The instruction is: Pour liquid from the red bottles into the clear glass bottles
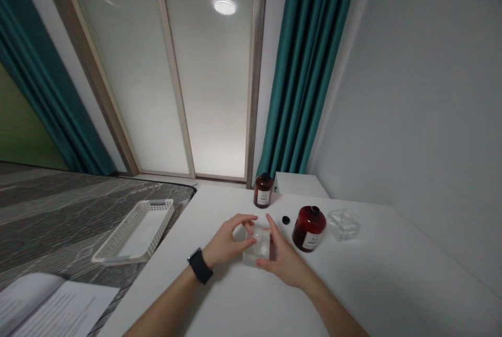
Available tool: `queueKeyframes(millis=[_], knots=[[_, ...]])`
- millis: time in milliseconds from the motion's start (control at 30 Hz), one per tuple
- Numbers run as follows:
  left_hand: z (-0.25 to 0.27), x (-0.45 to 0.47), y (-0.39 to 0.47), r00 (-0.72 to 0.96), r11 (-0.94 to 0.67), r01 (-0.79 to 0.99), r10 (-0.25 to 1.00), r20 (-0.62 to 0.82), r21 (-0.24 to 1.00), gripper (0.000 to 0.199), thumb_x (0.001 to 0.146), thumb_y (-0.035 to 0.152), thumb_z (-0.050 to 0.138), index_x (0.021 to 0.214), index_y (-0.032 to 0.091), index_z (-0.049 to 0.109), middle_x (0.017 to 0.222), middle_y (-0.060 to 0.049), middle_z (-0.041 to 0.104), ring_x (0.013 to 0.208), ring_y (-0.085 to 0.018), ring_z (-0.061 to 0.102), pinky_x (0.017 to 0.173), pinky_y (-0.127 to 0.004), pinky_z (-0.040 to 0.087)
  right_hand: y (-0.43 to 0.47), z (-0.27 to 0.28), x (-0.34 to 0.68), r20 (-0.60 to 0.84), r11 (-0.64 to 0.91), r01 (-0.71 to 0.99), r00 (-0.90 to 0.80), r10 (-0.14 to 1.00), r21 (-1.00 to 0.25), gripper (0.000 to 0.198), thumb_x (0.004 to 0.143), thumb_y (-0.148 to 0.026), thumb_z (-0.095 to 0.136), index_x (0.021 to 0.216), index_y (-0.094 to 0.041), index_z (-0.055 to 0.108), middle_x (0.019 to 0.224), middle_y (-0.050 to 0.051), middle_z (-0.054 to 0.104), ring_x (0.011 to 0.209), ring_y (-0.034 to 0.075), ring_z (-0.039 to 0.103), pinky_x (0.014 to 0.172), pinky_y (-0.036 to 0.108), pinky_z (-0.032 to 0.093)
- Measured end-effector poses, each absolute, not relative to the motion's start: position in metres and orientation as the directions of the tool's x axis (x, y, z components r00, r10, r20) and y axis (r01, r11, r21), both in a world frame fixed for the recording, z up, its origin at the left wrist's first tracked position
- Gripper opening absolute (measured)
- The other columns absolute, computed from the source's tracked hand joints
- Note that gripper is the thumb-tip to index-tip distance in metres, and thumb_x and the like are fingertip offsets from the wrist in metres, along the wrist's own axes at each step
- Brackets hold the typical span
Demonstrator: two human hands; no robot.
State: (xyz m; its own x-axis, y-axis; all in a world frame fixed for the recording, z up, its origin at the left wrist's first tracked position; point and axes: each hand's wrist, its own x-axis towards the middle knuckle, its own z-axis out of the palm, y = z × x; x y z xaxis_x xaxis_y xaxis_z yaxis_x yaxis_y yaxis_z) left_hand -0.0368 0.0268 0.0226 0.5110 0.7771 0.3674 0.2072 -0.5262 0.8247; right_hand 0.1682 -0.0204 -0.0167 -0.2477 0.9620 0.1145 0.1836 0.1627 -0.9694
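Both of my hands are at a clear, square-looking container (257,247), glass or plastic, which stands on the white table (251,300). My left hand (229,240), with a black watch on its wrist, curves over the container's upper left, thumb and fingers at its top. Along the right side my right hand (288,261) grips it, thumb low at the front and index finger pointing up. My fingers cover part of the container, and what is inside cannot be made out. A small black cap (286,220) lies just beyond my right hand.
An open-necked brown bottle (309,230) stands right of my hands, beside another clear container (344,224). Farther back is a smaller brown bottle (263,191) with a black top. A white basket (160,226) and an open book (66,308) lie left, on a dark striped surface.
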Motion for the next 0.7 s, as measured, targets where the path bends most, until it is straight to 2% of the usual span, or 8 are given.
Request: queueKeyframes(millis=[67,200,300,400,567,700], knots=[[0.022,-0.042,0.029,0.52,-0.551,0.199,0.761,0.389,0.811,0.047,0.083,0.029,0.071,0.127,0.023,0.056,0.104,-0.005,0.064,0.107,-0.024,0.059,0.103,-0.043,0.042,-0.022,-0.017,0.172,0.13,0.19,0.234,-0.248,0.96,-0.954,0.109,0.07,-0.017,0.077,0.157,-0.028,0.012,0.139,0.011,0.053,0.126,0.027,0.056,0.108,0.049,0.041],[0.013,-0.047,0.033,0.598,-0.549,0.25,0.735,0.319,0.798,0.078,0.068,0.033,0.084,0.135,0.021,0.047,0.125,-0.01,0.058,0.117,-0.029,0.054,0.105,-0.046,0.04,-0.022,-0.016,0.174,0.254,0.299,0.318,-0.176,0.951,-0.9,0.103,0.068,-0.017,0.075,0.155,-0.029,0.019,0.142,0.011,0.045,0.132,0.028,0.046,0.11,0.05,0.037],[0.008,-0.044,0.032,0.612,-0.496,0.311,0.757,0.228,0.811,0.067,0.064,0.033,0.085,0.122,0.018,0.054,0.12,-0.01,0.061,0.111,-0.029,0.057,0.099,-0.044,0.044,-0.019,-0.009,0.166,0.409,0.373,0.382,0.012,0.913,-0.845,0.088,0.072,-0.02,0.07,0.149,-0.028,0.029,0.125,0.009,0.049,0.119,0.027,0.052,0.104,0.049,0.043],[0.009,-0.039,0.029,0.596,-0.465,0.326,0.777,0.203,0.823,0.056,0.063,0.029,0.084,0.111,0.018,0.057,0.111,-0.006,0.064,0.101,-0.026,0.059,0.093,-0.039,0.046,-0.017,-0.002,0.153,0.474,0.37,0.473,0.119,0.872,-0.799,0.077,0.071,-0.024,0.071,0.141,-0.025,0.039,0.105,0.004,0.05,0.101,0.025,0.055,0.099,0.048,0.045],[0.012,-0.035,0.026,0.575,-0.467,0.344,0.79,0.21,0.815,0.053,0.062,0.027,0.084,0.105,0.018,0.055,0.106,-0.004,0.063,0.096,-0.024,0.058,0.086,-0.035,0.046,-0.016,0.0,0.149,0.424,0.325,0.506,0.091,0.901,-0.799,0.073,0.074,-0.024,0.069,0.14,-0.023,0.038,0.091,0.0,0.05,0.09,0.023,0.055,0.096,0.047,0.045],[0.014,-0.036,0.025,0.602,-0.47,0.325,0.772,0.204,0.821,0.054,0.063,0.029,0.085,0.106,0.018,0.055,0.105,-0.004,0.063,0.096,-0.023,0.057,0.087,-0.036,0.046,-0.02,-0.004,0.163,0.428,0.372,0.48,0.01,0.904,-0.794,0.071,0.083,-0.022,0.059,0.147,-0.026,0.029,0.095,0.002,0.054,0.095,0.023,0.057,0.103,0.047,0.041]])
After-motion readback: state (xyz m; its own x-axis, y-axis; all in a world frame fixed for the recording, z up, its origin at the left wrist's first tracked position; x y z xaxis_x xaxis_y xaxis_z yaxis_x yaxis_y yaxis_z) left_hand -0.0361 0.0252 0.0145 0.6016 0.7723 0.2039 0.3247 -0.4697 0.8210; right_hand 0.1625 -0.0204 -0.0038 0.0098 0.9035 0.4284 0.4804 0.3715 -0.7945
